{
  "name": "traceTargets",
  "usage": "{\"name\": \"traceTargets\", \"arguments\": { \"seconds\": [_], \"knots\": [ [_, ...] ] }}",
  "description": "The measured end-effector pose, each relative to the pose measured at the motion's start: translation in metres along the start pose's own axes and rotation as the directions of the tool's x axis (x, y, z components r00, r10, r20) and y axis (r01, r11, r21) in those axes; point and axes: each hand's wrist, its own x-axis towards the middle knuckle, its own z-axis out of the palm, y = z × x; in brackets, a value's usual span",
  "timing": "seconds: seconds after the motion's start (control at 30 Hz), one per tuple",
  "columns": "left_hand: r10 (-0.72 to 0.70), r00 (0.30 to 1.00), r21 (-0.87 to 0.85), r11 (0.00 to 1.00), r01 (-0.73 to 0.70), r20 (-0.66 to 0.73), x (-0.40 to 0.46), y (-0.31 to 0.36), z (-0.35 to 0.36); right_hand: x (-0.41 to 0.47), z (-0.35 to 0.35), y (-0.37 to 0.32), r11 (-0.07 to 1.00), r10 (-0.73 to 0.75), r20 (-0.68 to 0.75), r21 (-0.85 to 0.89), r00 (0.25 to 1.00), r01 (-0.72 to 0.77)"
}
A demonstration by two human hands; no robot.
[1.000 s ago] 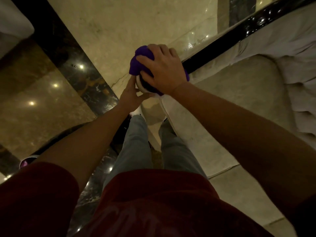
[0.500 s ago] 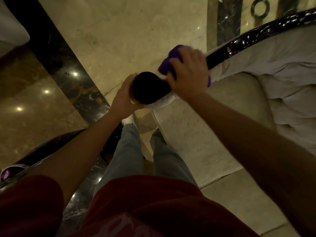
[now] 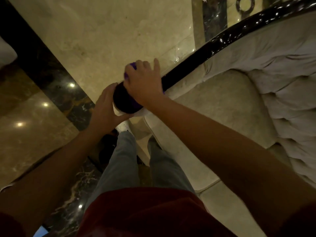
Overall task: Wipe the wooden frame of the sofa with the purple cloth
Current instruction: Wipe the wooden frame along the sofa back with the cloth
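The sofa's dark glossy wooden frame (image 3: 220,42) runs from the upper right down to a rounded end knob (image 3: 124,101) at the centre. My right hand (image 3: 144,83) presses the purple cloth (image 3: 132,66) onto the frame just behind the knob; only a small edge of cloth shows past my fingers. My left hand (image 3: 105,106) cups the knob's left side and holds nothing else.
The cream tufted sofa seat and back (image 3: 256,108) fill the right side. Polished marble floor (image 3: 111,31) with a dark inlay band (image 3: 44,69) lies on the left. My legs in grey trousers (image 3: 123,161) stand beside the sofa arm.
My right hand slid the purple cloth off the knob and up the frame, uncovering the knob. My left hand stayed against the knob's left side.
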Motion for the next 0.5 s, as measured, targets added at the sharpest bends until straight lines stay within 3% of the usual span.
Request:
{"name": "traceTargets", "arguments": {
  "seconds": [0.17,0.3,0.4,0.5],
  "knots": [
    [0.233,0.97,0.283,0.937,-0.205,-0.07,0.014,0.035,0.007,-0.004,-0.039,0.065,0.984,-0.102,-0.009,-0.148,0.995,0.1],
    [0.166,0.978,0.391,0.914,-0.105,-0.124,0.041,0.054,0.021,0.001,-0.068,0.117,0.973,-0.109,-0.082,-0.214,0.991,0.09],
    [0.207,0.966,0.49,0.865,-0.108,-0.152,0.04,0.047,0.027,0.004,-0.077,0.153,0.995,-0.049,-0.159,-0.093,0.986,0.034],
    [0.219,0.962,0.524,0.845,-0.105,-0.161,0.043,0.044,0.031,0.0,-0.071,0.143,0.995,0.017,-0.21,0.097,0.978,0.004]
  ]
}}
